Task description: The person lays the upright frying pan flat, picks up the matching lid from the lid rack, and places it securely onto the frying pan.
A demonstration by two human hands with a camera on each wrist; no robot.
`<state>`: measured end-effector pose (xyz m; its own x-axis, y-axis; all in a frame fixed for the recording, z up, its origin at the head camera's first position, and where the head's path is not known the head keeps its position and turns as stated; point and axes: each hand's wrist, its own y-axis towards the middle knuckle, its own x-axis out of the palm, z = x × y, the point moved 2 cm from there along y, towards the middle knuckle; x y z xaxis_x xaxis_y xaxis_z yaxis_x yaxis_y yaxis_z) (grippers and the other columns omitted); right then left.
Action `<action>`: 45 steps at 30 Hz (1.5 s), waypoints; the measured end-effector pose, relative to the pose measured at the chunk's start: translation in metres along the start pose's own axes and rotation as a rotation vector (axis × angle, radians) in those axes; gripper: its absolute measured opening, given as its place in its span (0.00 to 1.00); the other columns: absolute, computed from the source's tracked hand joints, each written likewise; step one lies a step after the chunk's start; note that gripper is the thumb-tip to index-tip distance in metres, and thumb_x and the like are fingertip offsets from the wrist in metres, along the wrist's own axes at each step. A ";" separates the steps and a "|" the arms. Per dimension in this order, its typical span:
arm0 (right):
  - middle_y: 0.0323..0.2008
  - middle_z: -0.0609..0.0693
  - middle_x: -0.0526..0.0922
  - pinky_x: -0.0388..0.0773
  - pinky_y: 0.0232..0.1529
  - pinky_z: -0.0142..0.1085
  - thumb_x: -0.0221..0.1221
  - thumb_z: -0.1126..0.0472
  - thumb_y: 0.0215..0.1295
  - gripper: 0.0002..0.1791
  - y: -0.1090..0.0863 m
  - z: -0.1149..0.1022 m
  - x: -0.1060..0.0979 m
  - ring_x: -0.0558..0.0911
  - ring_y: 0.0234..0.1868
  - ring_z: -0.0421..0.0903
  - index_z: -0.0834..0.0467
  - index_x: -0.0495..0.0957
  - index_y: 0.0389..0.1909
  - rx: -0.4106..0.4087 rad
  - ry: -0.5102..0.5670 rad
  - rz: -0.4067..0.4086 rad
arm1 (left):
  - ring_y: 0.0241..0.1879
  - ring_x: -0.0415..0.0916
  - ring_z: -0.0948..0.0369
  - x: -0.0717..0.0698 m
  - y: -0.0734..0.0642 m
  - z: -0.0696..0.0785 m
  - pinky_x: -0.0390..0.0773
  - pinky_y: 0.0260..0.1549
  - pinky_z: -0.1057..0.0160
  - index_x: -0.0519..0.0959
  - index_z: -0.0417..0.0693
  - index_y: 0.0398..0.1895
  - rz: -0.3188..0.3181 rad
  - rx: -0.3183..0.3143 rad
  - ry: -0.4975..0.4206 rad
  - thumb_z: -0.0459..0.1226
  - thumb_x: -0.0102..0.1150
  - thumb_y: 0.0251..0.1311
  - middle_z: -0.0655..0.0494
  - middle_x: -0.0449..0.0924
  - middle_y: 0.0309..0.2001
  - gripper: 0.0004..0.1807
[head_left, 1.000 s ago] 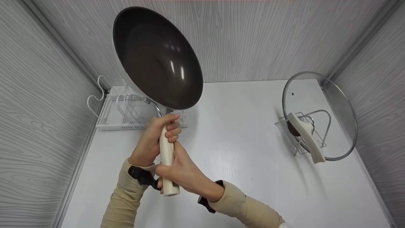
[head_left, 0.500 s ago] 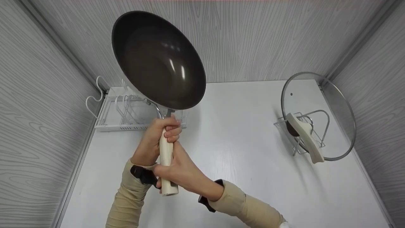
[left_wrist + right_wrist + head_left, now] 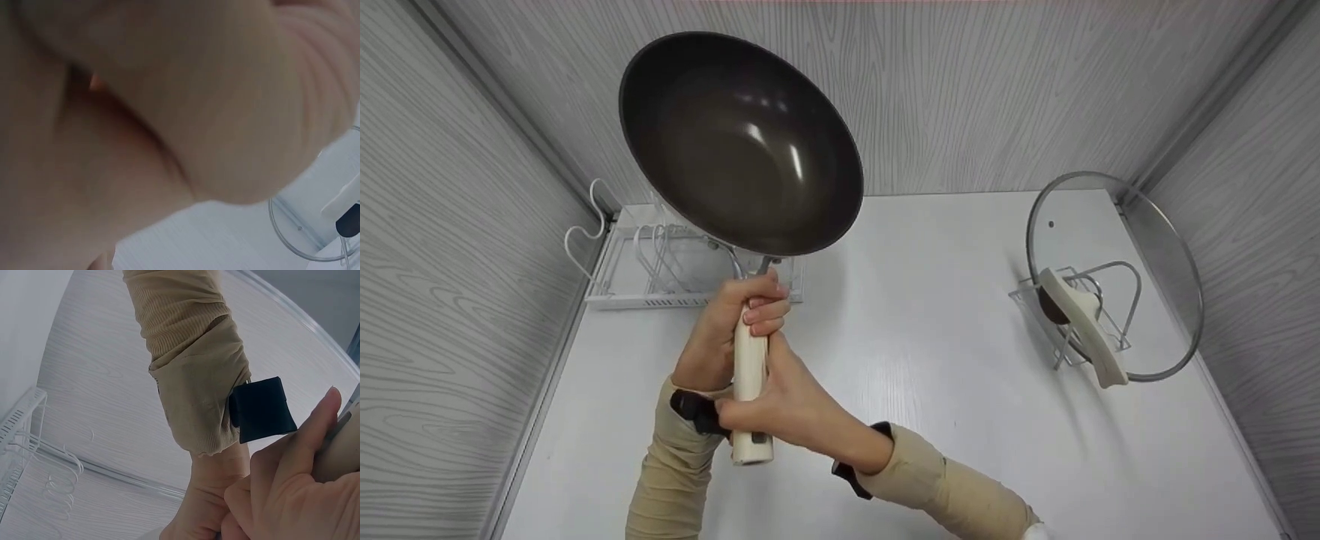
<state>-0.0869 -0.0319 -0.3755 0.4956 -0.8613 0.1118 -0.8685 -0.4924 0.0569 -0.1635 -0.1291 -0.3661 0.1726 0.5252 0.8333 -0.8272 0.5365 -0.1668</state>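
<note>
A deep frying pan (image 3: 735, 150) with a dark inside is held up in the air, tilted so its inside shows in the head view. My left hand (image 3: 727, 322) grips the upper part of its cream handle (image 3: 749, 367), close below the pan's metal bracket. Lower on the same handle my right hand (image 3: 787, 401) holds on, its thumb laid across the front. The right wrist view shows the right hand (image 3: 292, 495) around the handle, beside the left sleeve (image 3: 197, 377). Skin of the left hand (image 3: 197, 112) fills most of the left wrist view.
A white wire rack (image 3: 660, 300) stands at the left on the white table (image 3: 930, 420), partly behind the pan. On the right a glass lid (image 3: 1155, 300) with a cream handle leans upright in a small wire stand (image 3: 1132, 289). Grey wood-patterned walls (image 3: 960, 90) enclose the table.
The pan has swung slightly to the right and tipped, so more of its round inside shows. Its handle end has shifted a little left. Both hands keep their hold; the lid stays put.
</note>
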 end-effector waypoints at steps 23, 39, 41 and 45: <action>0.39 0.48 0.81 0.83 0.24 0.38 0.72 0.53 0.50 0.55 -0.003 -0.013 -0.011 0.82 0.29 0.41 0.53 0.49 0.74 0.052 -0.170 -0.076 | 0.13 0.52 0.68 -0.003 0.003 0.003 0.69 0.09 0.73 0.65 0.40 0.28 -0.232 -0.061 -0.247 0.19 0.39 0.62 0.59 0.53 0.19 0.10; 0.41 0.47 0.83 0.84 0.38 0.35 0.74 0.52 0.53 0.52 -0.003 -0.015 -0.017 0.85 0.38 0.39 0.53 0.53 0.73 -0.016 -0.208 -0.105 | 0.14 0.50 0.68 -0.004 0.006 0.001 0.72 0.12 0.72 0.64 0.39 0.32 -0.432 -0.095 -0.386 0.21 0.43 0.64 0.60 0.50 0.21 0.07; 0.36 0.46 0.83 0.83 0.34 0.32 0.73 0.51 0.54 0.48 -0.003 -0.015 -0.020 0.84 0.34 0.38 0.52 0.57 0.71 -0.029 -0.231 -0.114 | 0.14 0.50 0.69 -0.005 0.007 0.001 0.72 0.13 0.72 0.63 0.38 0.32 -0.482 -0.121 -0.418 0.22 0.44 0.65 0.60 0.49 0.21 0.07; 0.24 0.42 0.76 0.73 0.24 0.28 0.72 0.49 0.55 0.37 -0.004 -0.017 -0.028 0.75 0.24 0.35 0.52 0.66 0.62 -0.048 -0.309 -0.116 | 0.14 0.50 0.69 -0.005 0.011 -0.002 0.71 0.14 0.71 0.63 0.38 0.32 -0.526 -0.153 -0.464 0.23 0.44 0.65 0.60 0.49 0.21 0.06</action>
<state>-0.0975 -0.0036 -0.3618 0.5635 -0.8006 -0.2037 -0.8016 -0.5895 0.0995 -0.1725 -0.1245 -0.3728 0.2549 -0.1449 0.9561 -0.6071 0.7456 0.2748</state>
